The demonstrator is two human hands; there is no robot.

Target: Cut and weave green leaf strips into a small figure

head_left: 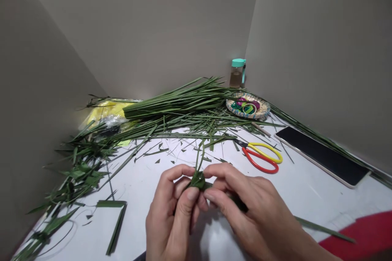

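— What's nearest?
— The left hand [170, 216] and right hand [245, 204], their fingers [220, 171] clamped on a folded leaf [198, 180], just above the white bench [294, 200] at bottom centre.
— And around them?
— Leaf scraps [157, 151] litter the bench; red-and-yellow scissors [260, 157] lie right of centre, with a phone [321, 155] beyond them.
— Farther back?
— A long leaf bundle [174, 104] lies upper centre, beside a woven plate [248, 106]. A bottle [236, 74] stands where two grey walls [137, 28] meet.
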